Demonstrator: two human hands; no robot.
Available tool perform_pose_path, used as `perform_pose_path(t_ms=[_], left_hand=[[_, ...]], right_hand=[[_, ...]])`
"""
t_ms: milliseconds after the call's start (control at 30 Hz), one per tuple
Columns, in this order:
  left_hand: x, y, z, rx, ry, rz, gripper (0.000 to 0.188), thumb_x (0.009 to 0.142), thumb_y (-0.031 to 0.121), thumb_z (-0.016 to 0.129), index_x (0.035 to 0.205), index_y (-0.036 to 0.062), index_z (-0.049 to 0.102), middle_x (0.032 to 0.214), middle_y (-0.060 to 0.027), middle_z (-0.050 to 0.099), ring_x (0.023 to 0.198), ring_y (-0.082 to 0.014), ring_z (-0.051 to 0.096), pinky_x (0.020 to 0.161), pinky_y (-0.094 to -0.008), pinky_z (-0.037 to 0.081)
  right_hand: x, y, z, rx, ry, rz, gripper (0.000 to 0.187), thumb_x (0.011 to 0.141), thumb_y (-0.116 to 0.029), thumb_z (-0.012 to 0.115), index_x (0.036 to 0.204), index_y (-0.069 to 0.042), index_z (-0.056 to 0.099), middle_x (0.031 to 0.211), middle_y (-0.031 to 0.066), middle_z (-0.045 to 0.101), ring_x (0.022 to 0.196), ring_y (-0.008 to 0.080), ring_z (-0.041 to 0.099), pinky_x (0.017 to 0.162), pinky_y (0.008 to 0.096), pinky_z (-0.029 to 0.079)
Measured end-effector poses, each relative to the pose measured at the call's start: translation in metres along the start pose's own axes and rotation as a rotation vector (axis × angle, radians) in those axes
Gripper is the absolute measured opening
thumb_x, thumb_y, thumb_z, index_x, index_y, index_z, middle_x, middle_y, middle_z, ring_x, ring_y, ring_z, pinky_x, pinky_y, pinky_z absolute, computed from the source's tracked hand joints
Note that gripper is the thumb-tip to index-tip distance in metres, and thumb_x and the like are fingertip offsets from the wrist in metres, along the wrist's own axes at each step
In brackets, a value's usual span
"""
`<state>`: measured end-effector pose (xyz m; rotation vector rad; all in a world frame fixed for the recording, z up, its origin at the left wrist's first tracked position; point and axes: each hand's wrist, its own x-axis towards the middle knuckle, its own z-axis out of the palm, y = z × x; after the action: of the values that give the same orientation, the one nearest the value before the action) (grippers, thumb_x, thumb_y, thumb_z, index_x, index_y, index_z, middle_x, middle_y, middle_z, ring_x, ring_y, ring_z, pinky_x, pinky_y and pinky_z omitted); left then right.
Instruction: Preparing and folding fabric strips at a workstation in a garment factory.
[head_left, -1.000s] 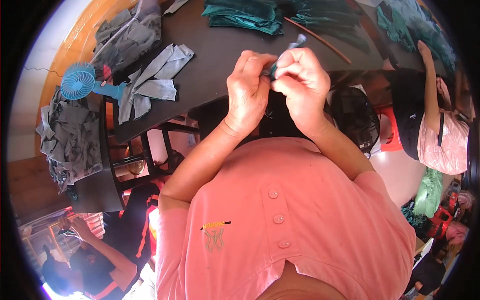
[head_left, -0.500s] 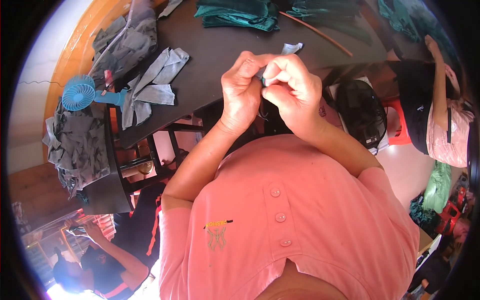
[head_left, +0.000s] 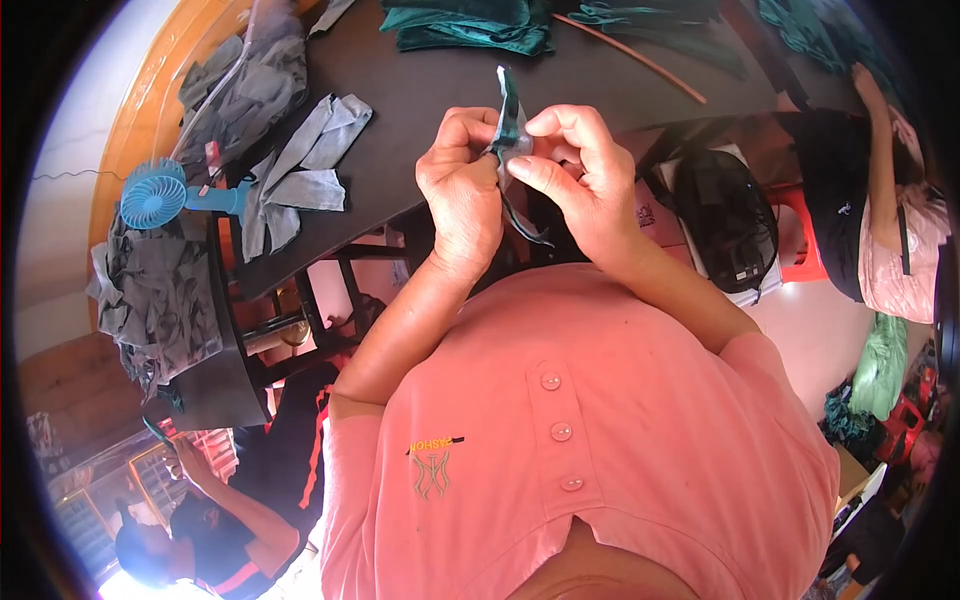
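Note:
A narrow strip of dark green fabric (head_left: pixel 509 105) with a pale underside stands up between my two hands above the table's front edge. Its tail hangs below them in front of my shirt. My left hand (head_left: pixel 462 185) is closed on the strip, fingers curled and thumb pressed against it. From the other side, my right hand (head_left: pixel 590 170) has the strip's edge between thumb and index finger, its other fingers bent in. Grey cloth pieces (head_left: pixel 308 170) lie on the table to the left of my hands.
Folded green cloth (head_left: pixel 465 25) and a wooden stick (head_left: pixel 635 60) lie on the dark table (head_left: pixel 420 75). At left are a blue fan (head_left: pixel 153 194) and grey cloth heaps (head_left: pixel 160 300). A black fan (head_left: pixel 725 220) and red stool (head_left: pixel 800 235) stand right. Other people are at both sides.
The strip, mostly hidden inside my fingers before, now shows upright between my hands. My left hand has shifted slightly left and down, and my right fingers have opened out a little.

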<state>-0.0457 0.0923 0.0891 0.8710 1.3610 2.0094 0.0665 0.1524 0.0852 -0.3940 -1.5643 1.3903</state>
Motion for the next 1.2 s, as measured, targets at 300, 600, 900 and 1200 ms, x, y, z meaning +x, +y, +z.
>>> perform_pose_path(t_ms=[300,600,900,1200], left_hand=[[-0.006,0.007,-0.005,0.001,-0.068,0.006,0.037,0.077,-0.012,0.041,0.102,-0.0022,0.067,0.092,-0.0028,0.063,0.070,-0.0070,0.052,0.057,-0.0186,0.041],[-0.007,0.003,0.000,0.185,-0.037,0.197,0.036,0.066,-0.015,0.036,0.086,-0.0042,0.064,0.083,-0.0023,0.058,0.071,-0.0076,0.047,0.066,-0.0185,0.039],[-0.015,0.005,0.006,0.510,-0.267,0.271,0.039,0.069,-0.016,0.041,0.096,-0.0011,0.066,0.078,-0.0023,0.055,0.071,-0.0103,0.050,0.063,-0.0221,0.041],[-0.012,0.019,0.008,-0.166,-0.118,-0.430,0.031,0.071,-0.015,0.043,0.090,-0.0052,0.065,0.085,-0.0081,0.065,0.067,-0.0107,0.055,0.059,-0.0212,0.044]], right_hand=[[0.009,0.002,-0.008,0.068,-0.129,0.069,0.016,0.086,0.000,0.067,0.097,0.001,0.054,0.083,0.0063,0.064,0.074,0.0089,0.062,0.065,0.0239,0.051],[0.002,0.004,-0.016,0.052,-0.098,0.069,0.010,0.081,0.000,0.067,0.085,0.001,0.057,0.073,0.0037,0.060,0.066,0.0069,0.054,0.059,0.0227,0.044],[-0.003,-0.004,-0.025,-0.229,-0.144,-0.280,0.010,0.075,0.002,0.064,0.081,0.000,0.057,0.072,0.0091,0.061,0.058,0.0169,0.055,0.055,0.0264,0.044],[-0.008,0.005,-0.032,-0.396,-0.113,-0.511,0.015,0.070,-0.002,0.069,0.078,-0.005,0.056,0.065,0.0078,0.053,0.052,0.0262,0.053,0.048,0.0352,0.040]])
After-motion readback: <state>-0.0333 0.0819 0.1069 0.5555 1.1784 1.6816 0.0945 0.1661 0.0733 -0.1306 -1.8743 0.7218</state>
